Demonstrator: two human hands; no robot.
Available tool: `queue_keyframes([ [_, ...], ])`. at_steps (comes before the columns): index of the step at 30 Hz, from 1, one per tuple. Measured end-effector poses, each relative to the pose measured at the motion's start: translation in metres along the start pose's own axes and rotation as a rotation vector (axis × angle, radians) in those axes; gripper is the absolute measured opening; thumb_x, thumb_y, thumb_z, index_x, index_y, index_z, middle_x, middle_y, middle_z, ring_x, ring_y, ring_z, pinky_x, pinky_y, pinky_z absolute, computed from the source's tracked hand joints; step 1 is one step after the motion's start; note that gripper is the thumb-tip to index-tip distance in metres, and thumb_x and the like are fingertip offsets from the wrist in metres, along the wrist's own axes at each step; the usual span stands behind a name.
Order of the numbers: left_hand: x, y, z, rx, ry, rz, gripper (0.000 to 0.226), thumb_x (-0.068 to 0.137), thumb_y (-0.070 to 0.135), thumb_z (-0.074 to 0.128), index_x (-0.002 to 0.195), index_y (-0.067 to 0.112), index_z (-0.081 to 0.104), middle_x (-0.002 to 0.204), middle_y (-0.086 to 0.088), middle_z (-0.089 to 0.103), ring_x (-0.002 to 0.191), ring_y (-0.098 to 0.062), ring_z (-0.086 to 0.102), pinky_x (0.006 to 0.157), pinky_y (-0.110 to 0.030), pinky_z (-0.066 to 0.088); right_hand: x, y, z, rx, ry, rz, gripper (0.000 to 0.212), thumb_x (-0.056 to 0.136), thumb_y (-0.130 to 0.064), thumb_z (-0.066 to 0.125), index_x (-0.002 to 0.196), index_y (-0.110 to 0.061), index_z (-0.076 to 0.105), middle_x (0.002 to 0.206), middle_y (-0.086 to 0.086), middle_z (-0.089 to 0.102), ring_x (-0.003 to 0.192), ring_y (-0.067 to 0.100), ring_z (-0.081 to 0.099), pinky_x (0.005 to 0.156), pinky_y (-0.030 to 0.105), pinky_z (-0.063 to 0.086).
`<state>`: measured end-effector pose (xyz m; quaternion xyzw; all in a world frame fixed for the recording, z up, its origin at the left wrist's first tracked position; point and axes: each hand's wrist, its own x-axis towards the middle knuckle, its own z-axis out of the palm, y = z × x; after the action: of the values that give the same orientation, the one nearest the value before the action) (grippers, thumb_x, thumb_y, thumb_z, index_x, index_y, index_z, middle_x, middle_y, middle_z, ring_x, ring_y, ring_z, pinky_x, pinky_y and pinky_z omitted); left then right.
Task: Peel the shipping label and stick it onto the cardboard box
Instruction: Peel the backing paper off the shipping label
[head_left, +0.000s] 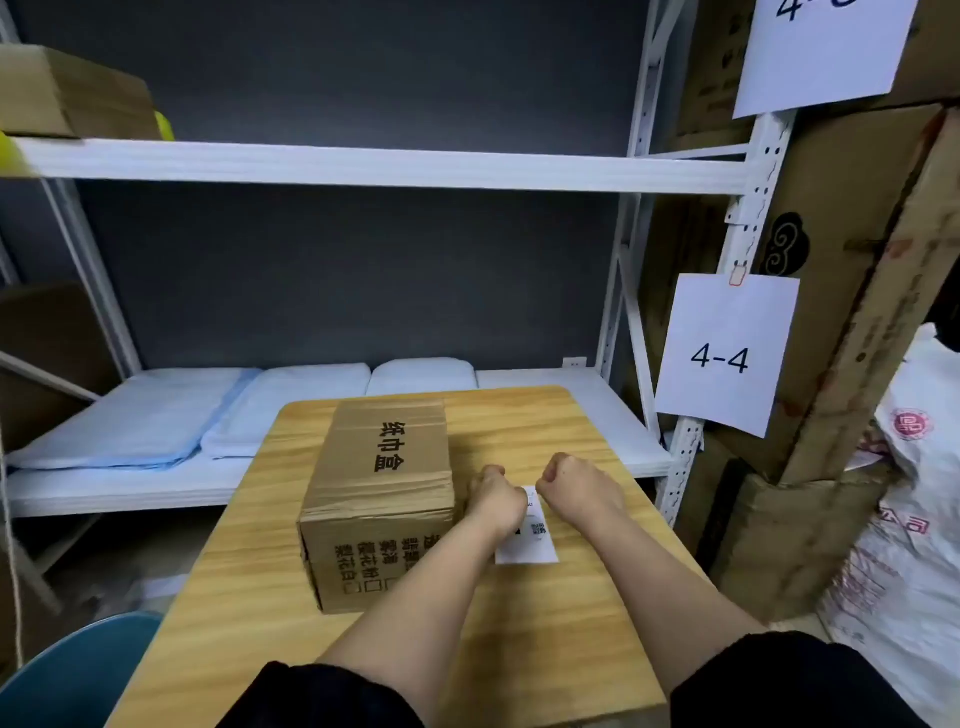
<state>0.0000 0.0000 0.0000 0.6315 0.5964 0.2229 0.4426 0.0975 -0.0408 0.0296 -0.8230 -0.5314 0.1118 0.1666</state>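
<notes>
Pinching 1 shipping label (527, 545) beside 1 cardboard box (382, 499) — 2 hands, left hand (496, 501) and right hand (579, 491), fingers closed on it.

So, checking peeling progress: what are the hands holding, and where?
Both the left hand and right hand grip the shipping label at its far end, beside the cardboard box.

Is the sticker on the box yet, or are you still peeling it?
Not yet. The cardboard box sits taped shut on the table, with no label on the sides in view. Both hands, left hand and right hand, are working at the shipping label on the table. Sticking remains.
</notes>
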Motion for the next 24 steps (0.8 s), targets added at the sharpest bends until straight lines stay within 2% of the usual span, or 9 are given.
queue_keyframes([
  [2, 0.008, -0.007, 0.005, -0.006, 0.003, -0.032, 0.054, 0.090, 0.011, 0.041, 0.144, 0.012, 0.035, 0.146, -0.014, 0.038, 0.129, -0.032, 0.046, 0.106, -0.032, 0.040, 0.003, 0.005, 0.007, 0.001, -0.035, 0.022, 0.030, 0.088, -0.024, 0.046, 0.113, -0.018, 0.061, 0.120, 0.004, 0.065, 0.109, 0.028, 0.060, 0.080, 0.030, 0.045],
  [4, 0.013, -0.016, 0.008, -0.016, -0.008, -0.062, 0.055, 0.087, 0.012, 0.042, 0.142, 0.012, 0.038, 0.142, -0.012, 0.043, 0.125, -0.032, 0.050, 0.105, -0.034, 0.042, 0.005, 0.009, 0.015, 0.001, -0.077, 0.041, 0.030, 0.088, -0.023, 0.046, 0.114, -0.019, 0.061, 0.121, 0.004, 0.064, 0.110, 0.027, 0.060, 0.080, 0.029, 0.045],
  [9, 0.018, -0.025, 0.014, -0.076, -0.042, -0.125, 0.050, 0.087, 0.009, 0.040, 0.138, 0.008, 0.035, 0.132, -0.016, 0.051, 0.117, -0.029, 0.054, 0.095, -0.031, 0.045, 0.013, 0.017, 0.034, 0.038, -0.127, 0.073, 0.037, 0.088, -0.017, 0.049, 0.123, -0.018, 0.058, 0.130, 0.004, 0.059, 0.117, 0.025, 0.057, 0.088, 0.028, 0.045],
  [13, 0.053, -0.044, 0.028, -0.159, -0.016, -0.134, 0.054, 0.065, 0.012, 0.033, 0.113, 0.001, 0.054, 0.121, -0.021, 0.063, 0.101, -0.028, 0.063, 0.080, -0.031, 0.046, 0.017, 0.019, 0.044, 0.080, -0.156, 0.089, 0.042, 0.086, -0.020, 0.055, 0.128, -0.017, 0.054, 0.135, 0.005, 0.052, 0.121, 0.025, 0.054, 0.089, 0.028, 0.044],
  [16, 0.051, -0.043, 0.025, -0.254, 0.000, -0.185, 0.036, 0.083, 0.006, 0.031, 0.105, 0.005, 0.060, 0.114, -0.013, 0.068, 0.086, -0.021, 0.059, 0.066, -0.022, 0.041, 0.020, 0.019, 0.048, 0.114, -0.152, 0.112, 0.042, 0.083, -0.020, 0.058, 0.124, -0.015, 0.056, 0.133, 0.007, 0.053, 0.118, 0.026, 0.056, 0.090, 0.030, 0.046],
  [18, 0.034, -0.032, 0.018, -0.319, 0.003, -0.193, 0.031, 0.091, 0.004, 0.028, 0.101, 0.009, 0.058, 0.110, -0.010, 0.066, 0.079, -0.017, 0.053, 0.054, -0.022, 0.036, 0.022, 0.020, 0.049, 0.135, -0.147, 0.126, 0.040, 0.082, -0.017, 0.059, 0.122, -0.013, 0.057, 0.130, 0.008, 0.054, 0.115, 0.027, 0.057, 0.088, 0.031, 0.047],
  [20, 0.025, -0.027, 0.015, -0.335, 0.001, -0.199, 0.029, 0.092, 0.004, 0.030, 0.107, 0.015, 0.053, 0.114, -0.010, 0.064, 0.081, -0.018, 0.054, 0.059, -0.022, 0.040, 0.024, 0.021, 0.050, 0.153, -0.147, 0.142, 0.040, 0.082, -0.014, 0.058, 0.121, -0.010, 0.056, 0.129, 0.009, 0.054, 0.113, 0.028, 0.058, 0.086, 0.030, 0.047],
  [22, 0.024, -0.029, 0.017, -0.333, -0.010, -0.192, 0.036, 0.088, 0.004, 0.035, 0.119, 0.014, 0.048, 0.118, -0.009, 0.061, 0.094, -0.022, 0.058, 0.072, -0.026, 0.044, 0.025, 0.022, 0.051, 0.169, -0.154, 0.155, 0.039, 0.082, -0.013, 0.058, 0.121, -0.009, 0.055, 0.126, 0.010, 0.056, 0.111, 0.028, 0.059, 0.083, 0.030, 0.047],
  [24, 0.021, -0.029, 0.017, -0.312, -0.011, -0.179, 0.041, 0.086, 0.003, 0.036, 0.122, 0.018, 0.045, 0.121, -0.010, 0.059, 0.100, -0.025, 0.057, 0.075, -0.028, 0.044, 0.026, 0.022, 0.051, 0.200, -0.167, 0.170, 0.039, 0.080, -0.012, 0.059, 0.119, -0.009, 0.054, 0.122, 0.010, 0.058, 0.102, 0.029, 0.063, 0.079, 0.030, 0.049],
])
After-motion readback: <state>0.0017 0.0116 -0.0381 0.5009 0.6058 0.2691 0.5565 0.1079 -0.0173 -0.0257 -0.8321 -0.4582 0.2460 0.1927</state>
